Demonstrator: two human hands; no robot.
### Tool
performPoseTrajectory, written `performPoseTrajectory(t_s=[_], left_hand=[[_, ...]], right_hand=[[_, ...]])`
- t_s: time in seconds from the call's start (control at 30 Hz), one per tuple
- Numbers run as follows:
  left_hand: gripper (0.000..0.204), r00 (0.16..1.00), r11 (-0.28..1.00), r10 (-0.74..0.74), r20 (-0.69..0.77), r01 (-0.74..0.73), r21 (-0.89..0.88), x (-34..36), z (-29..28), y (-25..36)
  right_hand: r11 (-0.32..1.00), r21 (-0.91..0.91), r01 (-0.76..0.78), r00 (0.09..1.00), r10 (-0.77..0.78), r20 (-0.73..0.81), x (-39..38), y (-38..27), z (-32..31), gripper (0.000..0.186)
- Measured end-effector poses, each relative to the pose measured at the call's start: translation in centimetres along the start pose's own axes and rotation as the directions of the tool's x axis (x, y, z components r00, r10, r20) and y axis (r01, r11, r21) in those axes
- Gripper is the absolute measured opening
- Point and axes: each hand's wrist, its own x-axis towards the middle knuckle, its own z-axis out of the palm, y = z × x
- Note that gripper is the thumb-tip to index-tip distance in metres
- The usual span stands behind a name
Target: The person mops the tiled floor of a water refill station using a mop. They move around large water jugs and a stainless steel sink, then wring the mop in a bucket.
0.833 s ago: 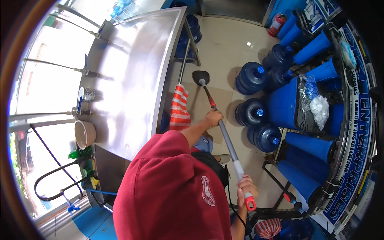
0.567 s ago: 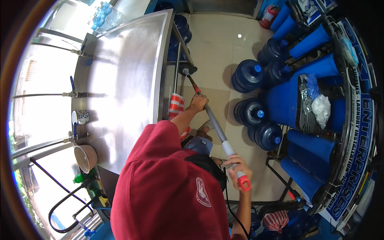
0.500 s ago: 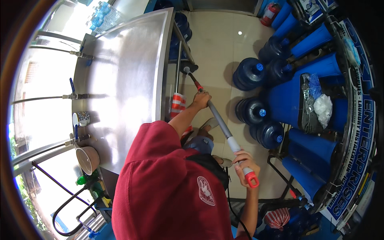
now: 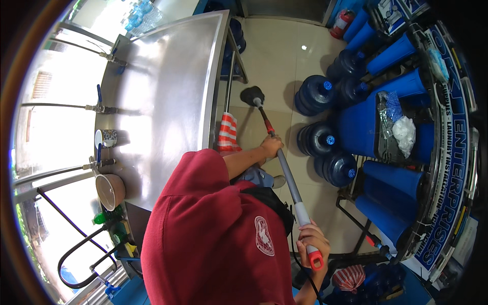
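Grey pole (image 4: 288, 175) with red fittings, dark mop head (image 4: 252, 95) at its far end on the tiled floor (image 4: 269, 46), near the steel table (image 4: 170, 86). Left hand (image 4: 272, 146): fingers wrapped around the pole just below its red collar. Right hand (image 4: 313, 239): fingers curled on the pale grip, beside the red looped end. Lettering: a long sign (image 4: 458, 152) along the right rim carries large blue block capitals, with a line of smaller dark capitals beside it. Maroon shirt (image 4: 203, 229) bears a round white emblem (image 4: 264, 236); its fine print is too small to read. Dark blue water bottles (image 4: 316, 138) stand on the floor right of the pole.
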Motion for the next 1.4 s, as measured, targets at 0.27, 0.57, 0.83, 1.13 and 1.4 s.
performPoseTrajectory(t_s=[0.27,0.57,0.83,1.13,1.4], left_hand=[[0.022,0.953,0.952,0.302,0.015,-0.303,0.05,1.5,2.3,8.3],[0.019,0.932,0.932,0.363,0.009,-0.363,0.014,3.4,1.3,8.7],[0.02,0.944,0.94,0.33,-0.005,-0.328,0.09,9.3,-2.5,2.5],[0.027,0.985,0.968,-0.031,-0.167,-0.013,-0.252,23.1,-12.8,-8.1],[0.027,0.977,0.937,0.128,-0.171,-0.176,-0.303,20.5,-12.9,-4.8]], right_hand=[[1.0,-0.014,0.023,0.952,-0.026,-0.305,-6.2,-2.0,-1.0,0.02],[0.99,0.004,0.138,0.913,-0.126,-0.387,-4.8,-1.1,-0.7,0.023],[0.993,-0.108,0.047,0.981,-0.066,-0.184,4.0,-1.4,0.5,0.018],[0.957,-0.267,0.114,0.989,-0.135,-0.061,25.4,-0.1,2.8,0.019],[0.992,-0.123,0.033,0.921,-0.078,-0.381,25.0,-5.1,1.0,0.016]])
